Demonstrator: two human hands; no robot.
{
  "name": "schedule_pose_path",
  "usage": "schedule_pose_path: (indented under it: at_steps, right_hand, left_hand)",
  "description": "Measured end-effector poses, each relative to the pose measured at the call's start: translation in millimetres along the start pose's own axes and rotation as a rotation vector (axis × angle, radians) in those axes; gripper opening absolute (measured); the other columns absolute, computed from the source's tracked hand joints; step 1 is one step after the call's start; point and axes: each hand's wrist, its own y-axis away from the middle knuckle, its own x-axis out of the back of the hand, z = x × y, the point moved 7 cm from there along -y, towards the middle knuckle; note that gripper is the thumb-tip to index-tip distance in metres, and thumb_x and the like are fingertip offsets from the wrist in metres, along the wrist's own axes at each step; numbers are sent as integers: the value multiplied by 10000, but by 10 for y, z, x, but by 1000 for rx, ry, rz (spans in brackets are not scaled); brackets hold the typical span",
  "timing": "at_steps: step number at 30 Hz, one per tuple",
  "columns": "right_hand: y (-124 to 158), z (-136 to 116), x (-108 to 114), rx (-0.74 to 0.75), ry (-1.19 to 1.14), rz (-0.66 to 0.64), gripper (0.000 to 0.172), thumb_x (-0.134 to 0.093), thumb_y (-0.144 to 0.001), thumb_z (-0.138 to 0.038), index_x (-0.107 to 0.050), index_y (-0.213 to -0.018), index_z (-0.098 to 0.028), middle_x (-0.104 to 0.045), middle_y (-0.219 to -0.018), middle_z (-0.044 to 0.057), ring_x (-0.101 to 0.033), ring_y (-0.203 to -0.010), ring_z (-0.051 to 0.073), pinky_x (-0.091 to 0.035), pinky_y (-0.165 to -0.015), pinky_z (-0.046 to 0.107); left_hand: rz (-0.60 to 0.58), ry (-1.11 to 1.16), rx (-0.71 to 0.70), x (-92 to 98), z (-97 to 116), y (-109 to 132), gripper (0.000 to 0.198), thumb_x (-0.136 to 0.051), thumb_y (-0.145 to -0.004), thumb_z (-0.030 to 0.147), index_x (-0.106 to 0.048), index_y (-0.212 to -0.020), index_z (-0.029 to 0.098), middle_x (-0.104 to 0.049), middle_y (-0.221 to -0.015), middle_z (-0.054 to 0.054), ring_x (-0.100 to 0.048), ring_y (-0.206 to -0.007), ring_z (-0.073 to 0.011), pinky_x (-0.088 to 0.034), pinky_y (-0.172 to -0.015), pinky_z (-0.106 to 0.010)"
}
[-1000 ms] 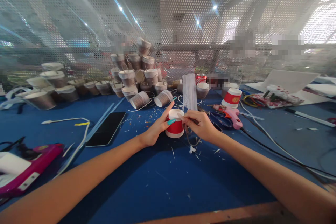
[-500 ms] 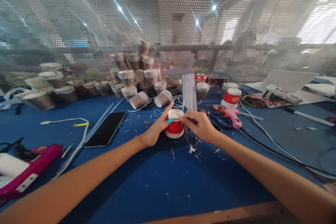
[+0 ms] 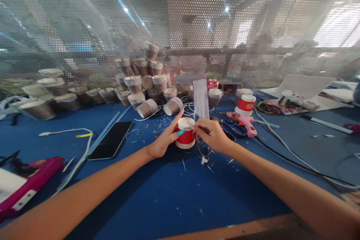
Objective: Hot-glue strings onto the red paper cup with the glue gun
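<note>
A red paper cup with white ends (image 3: 185,139) stands on the blue table. My left hand (image 3: 165,140) is closed around its left side, thumb across the front and index finger stretched up past the rim. At the cup's upper right, my right hand (image 3: 211,134) pinches with thumb and index finger. A thin brown cord (image 3: 200,149) hangs in a loop from those fingertips to the table; its end at the cup is hidden. Beside the cord lies a small white scrap (image 3: 204,160).
Stacked wrapped cups (image 3: 134,84) stand behind. A phone (image 3: 111,140) and magenta power strip (image 3: 42,174) lie left. To the right are a pink glue gun (image 3: 249,124) and another red cup (image 3: 245,105). Clear glue sticks (image 3: 200,99) stand behind my hands.
The view has shifted slightly, so everything appears a little further left. Both hands stay at the red cup, with almost the same grip.
</note>
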Motion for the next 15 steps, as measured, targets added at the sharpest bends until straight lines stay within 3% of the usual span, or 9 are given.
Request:
schedule_pose_path:
  at_steps: [5, 15]
  right_hand:
    - [0, 5, -5, -5, 9, 3, 277, -452, -890, -240, -535, -635, -172, -543, -623, 5, -502, -606, 95, -391, -594, 254]
    - [10, 22, -11, -32, 17, 6, 268, -455, -887, -255, -542, -650, -167, -548, -618, 7, -502, -594, 96, -395, -589, 254]
  left_hand:
    - [24, 37, 12, 36, -54, 0, 642, -417, -887, 309, -77, -1429, 258, -237, -1498, -43, -176, -1372, -287, -109, -1122, -487]
    - [40, 64, 23, 24, -73, 0, 607, -384, -901, 284, -81, -1427, 273, -290, -1477, -45, -270, -1341, -276, -154, -1109, -496]
